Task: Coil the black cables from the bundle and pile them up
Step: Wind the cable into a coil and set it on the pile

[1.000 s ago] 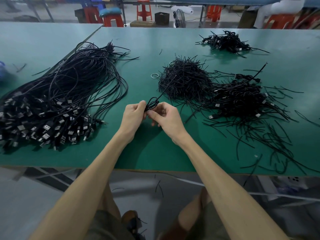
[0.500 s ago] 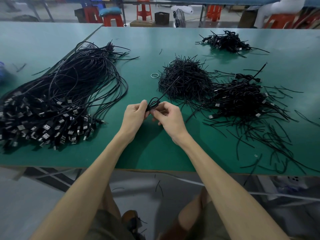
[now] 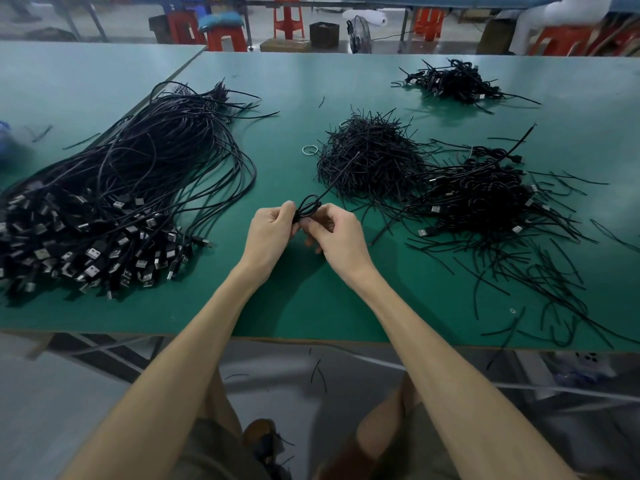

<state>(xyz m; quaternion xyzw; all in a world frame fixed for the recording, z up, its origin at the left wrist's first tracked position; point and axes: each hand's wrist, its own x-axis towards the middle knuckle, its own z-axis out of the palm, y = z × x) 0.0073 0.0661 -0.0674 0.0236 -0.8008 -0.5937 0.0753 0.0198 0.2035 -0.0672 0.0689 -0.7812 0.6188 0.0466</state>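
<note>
Two-handedly pinching a half-coiled black cable (image 3: 309,209) just above the counter (image 3: 304,306), with left grip (image 3: 273,226) and right grip (image 3: 337,233) curled round its loops; seemingly light, limp, springy, best held where loops cross.

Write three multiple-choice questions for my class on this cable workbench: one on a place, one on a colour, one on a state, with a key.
1. The big bundle of long black USB cables lies:
A. on the person's left
B. on the person's right
C. on the floor

2. The flat table top is:
A. white
B. green
C. red

3. The small coiled black cable is:
A. lying loose on the table
B. pinched between the left hand and the right hand
C. dangling off the table edge

Key:
1 A, the bundle fills the table's left side.
2 B, the bare surface is green.
3 B, fingers of both hands close on the coil.
</note>
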